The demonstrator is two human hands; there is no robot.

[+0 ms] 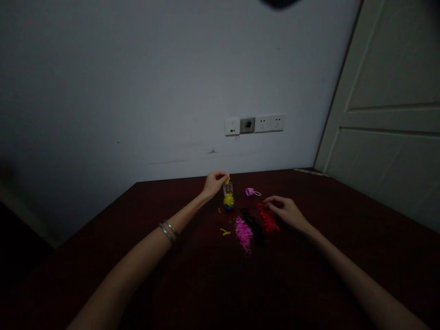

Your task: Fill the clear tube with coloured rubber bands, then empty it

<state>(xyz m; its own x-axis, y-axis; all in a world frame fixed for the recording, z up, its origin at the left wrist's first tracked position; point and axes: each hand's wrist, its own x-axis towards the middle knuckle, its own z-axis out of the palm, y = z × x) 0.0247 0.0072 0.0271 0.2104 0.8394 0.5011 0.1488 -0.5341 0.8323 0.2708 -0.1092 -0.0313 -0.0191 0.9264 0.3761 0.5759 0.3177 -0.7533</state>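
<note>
My left hand (215, 182) pinches a few yellow rubber bands (228, 178) above the mouth of a small clear jar (228, 188). Inside the upright jar, yellow bands lie on top of a blue layer. My right hand (287, 211) rests by the upper edge of a pile of red rubber bands (268, 219), fingers bent and slightly apart, with nothing visible in them. Between the hands lie a pile of black bands (253, 224) and a pile of pink bands (244, 233). A few loose yellow bands (225, 232) are on the table near the jar.
A pink cap with a loop (250, 192) lies behind the piles on the dark red table (192, 279). The table's back edge meets a white wall (154, 91) with sockets (270, 123). A panelled door (388, 114) stands at the right. The light is dim.
</note>
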